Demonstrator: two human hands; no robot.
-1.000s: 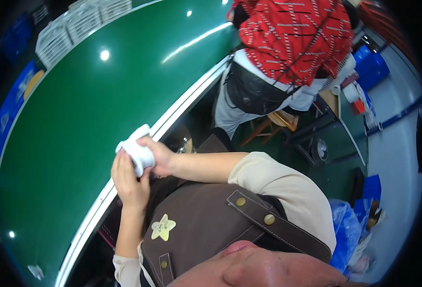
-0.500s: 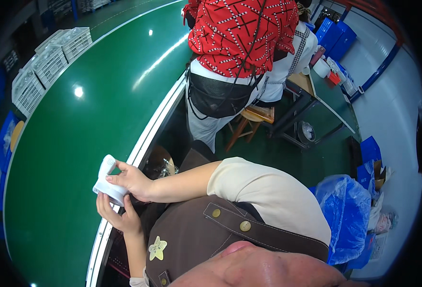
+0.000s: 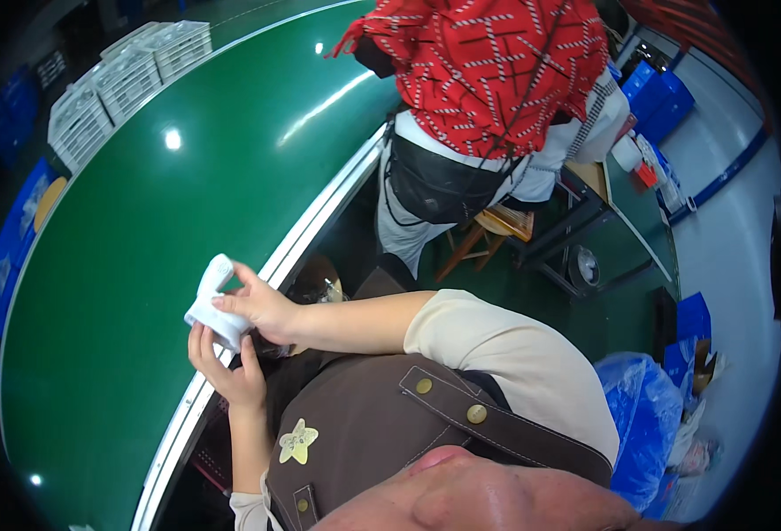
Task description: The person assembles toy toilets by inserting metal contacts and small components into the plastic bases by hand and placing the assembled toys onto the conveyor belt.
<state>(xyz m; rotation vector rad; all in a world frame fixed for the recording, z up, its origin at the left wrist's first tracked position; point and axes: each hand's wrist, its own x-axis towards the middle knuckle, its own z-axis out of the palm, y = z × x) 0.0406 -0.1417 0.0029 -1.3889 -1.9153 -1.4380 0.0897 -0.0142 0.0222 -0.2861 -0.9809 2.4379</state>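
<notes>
A white plastic part (image 3: 209,305) with a wide, cup-like body and a stubby handle-like tube is held over the near edge of the green table. My right hand (image 3: 265,310) grips it at the tube side, thumb across the front and fingers behind. From below, my left hand (image 3: 231,367) has its fingers closed round the body, with the thumb on the other side. Its exact kind does not show, and my fingers cover part of it.
The green table (image 3: 142,230) has a pale metal edge. White crates (image 3: 129,84) stand along its far side. A person in a red patterned top (image 3: 496,80) stands ahead, near a wooden stool (image 3: 496,226). A blue bag-lined bin (image 3: 638,425) is at right.
The whole view has shifted, so most things sit further right. Both hands still hold the white part, which is tilted slightly differently. The person in red has moved an arm out over the table.
</notes>
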